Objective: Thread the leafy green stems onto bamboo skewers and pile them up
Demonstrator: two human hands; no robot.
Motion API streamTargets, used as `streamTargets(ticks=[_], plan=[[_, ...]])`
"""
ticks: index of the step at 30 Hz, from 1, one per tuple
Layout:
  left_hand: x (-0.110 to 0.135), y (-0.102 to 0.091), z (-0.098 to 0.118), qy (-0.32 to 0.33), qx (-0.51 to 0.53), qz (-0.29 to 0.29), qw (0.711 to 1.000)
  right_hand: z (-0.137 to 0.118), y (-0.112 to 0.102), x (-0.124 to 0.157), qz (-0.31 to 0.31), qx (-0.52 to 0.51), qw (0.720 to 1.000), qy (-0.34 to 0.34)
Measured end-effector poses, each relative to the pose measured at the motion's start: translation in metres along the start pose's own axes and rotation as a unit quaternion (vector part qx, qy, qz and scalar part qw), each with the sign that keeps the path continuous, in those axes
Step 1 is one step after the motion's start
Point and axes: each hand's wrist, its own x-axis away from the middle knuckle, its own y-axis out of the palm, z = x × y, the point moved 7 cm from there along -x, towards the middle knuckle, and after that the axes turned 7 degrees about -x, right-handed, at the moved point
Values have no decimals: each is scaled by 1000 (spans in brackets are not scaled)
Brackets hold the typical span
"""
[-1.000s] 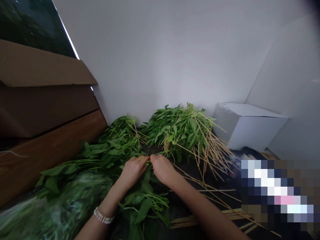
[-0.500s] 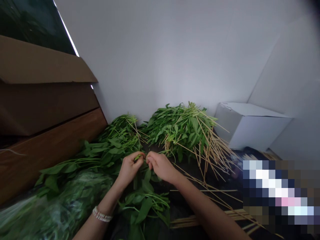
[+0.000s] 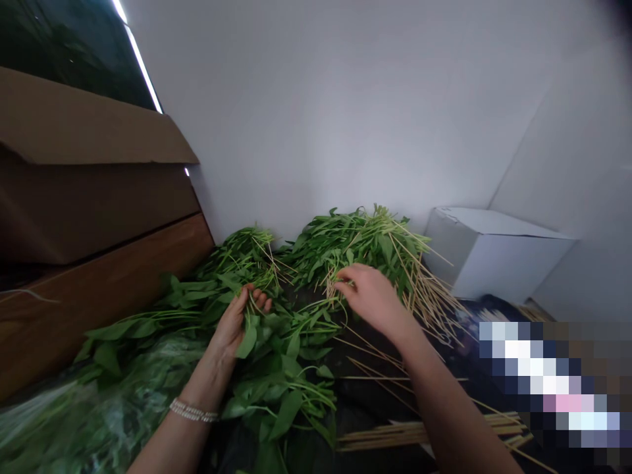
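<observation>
My left hand (image 3: 244, 315), palm turned up with fingers curled, holds a few leafy green stems (image 3: 248, 339); one broad leaf hangs below the palm. My right hand (image 3: 371, 293) hovers at the front of a large heap of greens (image 3: 326, 234), thumb and forefinger drawn together in a pinch. Whatever is in that pinch is too small to make out. Below and between the hands lies a loose bunch of leafy greens (image 3: 289, 401). Thin wooden sticks (image 3: 429, 296) poke out of the heap on its right side.
Loose sticks (image 3: 385, 434) lie in a bundle at the front right. A white box (image 3: 513, 263) stands by the wall. On the left are a cardboard box (image 3: 99, 131), a wooden board (image 3: 162, 257) and clear plastic (image 3: 143, 382) over greens. A smaller pile (image 3: 247, 247) sits at the back.
My hands, close together before, have moved apart. The left one has turned palm up with stems in it; the right has moved right and up to the large heap.
</observation>
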Motion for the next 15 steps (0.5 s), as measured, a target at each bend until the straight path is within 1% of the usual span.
streamTargets(ticks=[1, 2, 3, 5, 7, 9, 12, 15], plan=[[-1, 1, 0, -8, 34, -15, 999, 13, -9, 0, -3, 55, 998, 33], [-1, 2, 0, -13, 59, -35, 998, 27, -13, 1, -24, 102, 992, 68], [-3, 4, 0, -15, 75, -58, 995, 41, -13, 3, -59, 139, 983, 100], [-5, 4, -1, -16, 85, -94, 992, 64, -6, 10, -138, 194, 959, 153], [-7, 4, -2, -17, 83, -116, 990, 77, 1, 15, -183, 221, 940, 183], [-8, 4, -4, -22, 88, -129, 987, 82, 5, 15, -191, 226, 936, 191], [-7, 4, -5, -32, 96, -129, 986, 81, 4, 13, -191, 215, 941, 179], [-6, 4, -6, -40, 97, -123, 987, 71, -3, 8, -168, 151, 966, 129]])
